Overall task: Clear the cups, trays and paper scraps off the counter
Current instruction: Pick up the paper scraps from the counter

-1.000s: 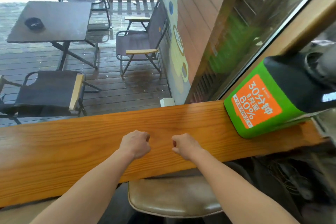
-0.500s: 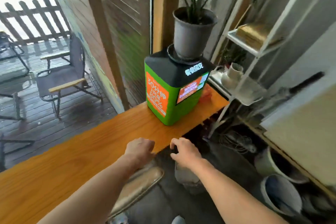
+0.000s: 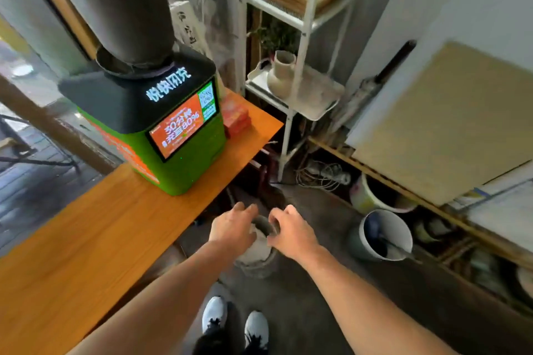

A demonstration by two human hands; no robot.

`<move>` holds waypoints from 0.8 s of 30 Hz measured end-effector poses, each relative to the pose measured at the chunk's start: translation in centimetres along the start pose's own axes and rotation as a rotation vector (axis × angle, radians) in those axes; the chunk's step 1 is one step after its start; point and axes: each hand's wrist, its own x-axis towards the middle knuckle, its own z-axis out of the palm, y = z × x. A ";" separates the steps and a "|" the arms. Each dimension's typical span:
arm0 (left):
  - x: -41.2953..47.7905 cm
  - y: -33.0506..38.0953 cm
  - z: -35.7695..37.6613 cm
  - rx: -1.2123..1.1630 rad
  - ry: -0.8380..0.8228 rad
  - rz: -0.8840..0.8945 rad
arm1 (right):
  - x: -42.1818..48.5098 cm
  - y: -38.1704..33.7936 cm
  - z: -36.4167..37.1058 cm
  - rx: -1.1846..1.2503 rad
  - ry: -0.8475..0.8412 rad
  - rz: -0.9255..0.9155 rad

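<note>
Counter [image 3: 95, 242], a long plank of warm orange wood with a fine straight grain, runs from the near left up toward the far right, and the stretch in view carries no cups, trays or paper scraps that I can make out. What stands on it sits toward its far end: a green charging kiosk [image 3: 161, 135] with a black sloped top and a glowing orange screen, a dark grey plastic plant pot [image 3: 121, 6] resting on a saucer on top of the kiosk, and a small red box [image 3: 236, 118] just beside the kiosk on the right. Both hands hang off the counter's right edge, over the floor. The left hand [image 3: 233, 228] is the nearer of the two to the wood, with fingers loosely curled and a little apart, holding nothing; the right hand [image 3: 291, 230] lies just beside it, further right, likewise half-open and empty. Below and between them stands a pale, rough, round bucket [image 3: 256, 251] on the grey concrete floor. Anything left to clear would lie to the left of the hands along the plank's long axis, so the left hand seems better placed to reach it. Further right are a second grey pail [image 3: 383, 236], a white metal shelf [image 3: 305, 37] holding a matte ceramic vase [image 3: 281, 72], and the person's white shoes [image 3: 235, 323] at the near edge.
</note>
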 end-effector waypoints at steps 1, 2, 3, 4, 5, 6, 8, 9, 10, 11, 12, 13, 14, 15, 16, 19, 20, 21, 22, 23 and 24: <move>1.0 0.0 0.7 0.004 -0.018 0.007 | 0.7 0.6 0.5 0.006 -0.004 0.017; 2.0 -0.2 1.4 0.002 -0.037 0.007 | 1.6 1.2 1.1 0.011 -0.005 0.029; 3.2 -0.4 2.2 -0.004 -0.059 0.000 | 2.5 1.7 1.8 0.017 -0.010 0.040; 4.4 -0.8 3.2 -0.010 -0.081 -0.012 | 3.5 2.2 2.8 0.026 -0.013 0.052; 5.6 -1.1 4.2 -0.013 -0.099 -0.028 | 4.5 2.7 3.7 0.032 -0.018 0.061; 6.9 -1.5 5.4 -0.009 -0.108 -0.039 | 5.7 3.2 4.7 0.037 -0.020 0.070; 9.3 -2.2 8.0 0.003 -0.119 -0.048 | 7.8 4.4 7.2 0.038 -0.027 0.097; 10.4 -2.6 9.4 0.009 -0.132 -0.056 | 8.8 5.1 8.6 0.039 -0.033 0.110; 11.5 -3.1 10.8 0.021 -0.149 -0.059 | 9.6 5.7 10.0 0.048 -0.028 0.125; 12.6 -3.6 12.3 0.033 -0.170 -0.063 | 10.5 6.3 11.5 0.061 -0.023 0.146; 13.7 -4.2 13.8 0.046 -0.190 -0.068 | 11.5 6.9 13.0 0.079 -0.018 0.162; 14.7 -4.7 15.2 0.059 -0.214 -0.071 | 12.4 7.3 14.5 0.099 -0.023 0.183; 15.6 -5.3 16.7 0.064 -0.226 -0.070 | 13.4 7.8 16.0 0.121 -0.022 0.196; 16.5 -5.8 18.2 0.063 -0.239 -0.077 | 14.4 8.2 17.4 0.145 -0.031 0.208; 17.4 -6.5 19.6 0.060 -0.245 -0.076 | 15.4 8.7 18.8 0.168 -0.038 0.210; 19.6 -8.3 23.7 0.054 -0.270 -0.091 | 17.3 10.3 22.5 0.200 -0.072 0.224; 20.0 -8.9 24.8 0.055 -0.282 -0.100 | 17.6 10.8 23.5 0.201 -0.080 0.238; 20.3 -9.3 25.7 0.051 -0.294 -0.109 | 17.8 11.2 24.3 0.201 -0.095 0.261; 20.4 -9.8 26.6 0.046 -0.299 -0.113 | 17.8 11.7 24.9 0.202 -0.103 0.282; 20.5 -10.1 27.2 0.029 -0.308 -0.116 | 17.8 12.0 25.3 0.206 -0.118 0.300; 20.5 -10.4 27.7 0.012 -0.306 -0.115 | 17.8 12.1 25.7 0.212 -0.122 0.311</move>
